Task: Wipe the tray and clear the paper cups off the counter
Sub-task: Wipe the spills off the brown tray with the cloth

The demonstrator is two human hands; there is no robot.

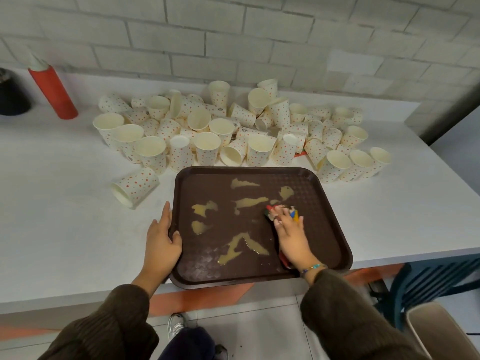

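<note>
Your left hand (161,242) grips the stained tray (246,169) by its left rim, thumb inside. Your right hand (292,235) presses a multicoloured cloth (272,210) onto it with flat fingers. The paper cups (207,149) lie heaped behind.

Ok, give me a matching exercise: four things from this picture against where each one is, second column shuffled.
1. tray
2. red bottle
3. cloth
4. left hand

A. far left of the counter, at the back
B. under the right hand, on the tray
C. holding the tray's left rim
D. at the counter's near edge, smeared with yellowish spills

Pairs: 1-D, 2-A, 3-B, 4-C
</note>
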